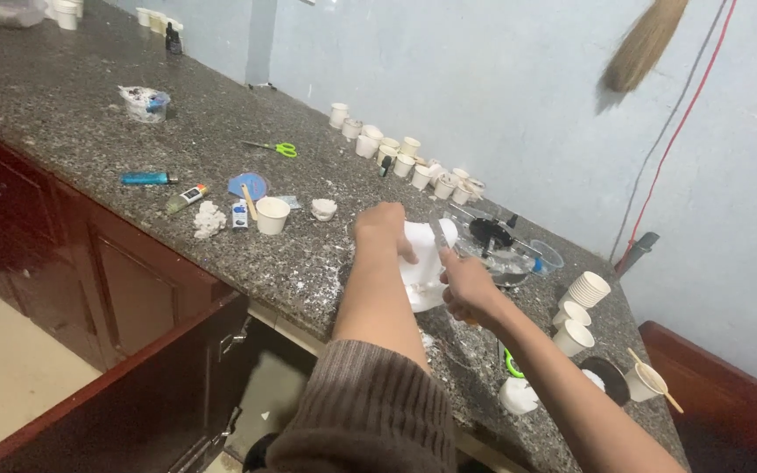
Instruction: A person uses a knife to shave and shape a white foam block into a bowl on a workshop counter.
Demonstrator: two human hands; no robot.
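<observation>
Honestly, with my left hand (382,229) and right hand (466,287) both clamped on the white mould (422,271), I feared knocking the glass bowl (503,263) just beside it.

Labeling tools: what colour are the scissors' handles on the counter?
Bright green, on the scissors; clearest in the head view.

Both forearms stretched forward, left hand (382,229) curled knuckles-up, right hand (466,285) closed in a grip just beside it.

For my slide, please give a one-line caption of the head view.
Left hand and right hand hold a white moulded piece over a speckled grey granite counter beside small white paper cups.
</observation>
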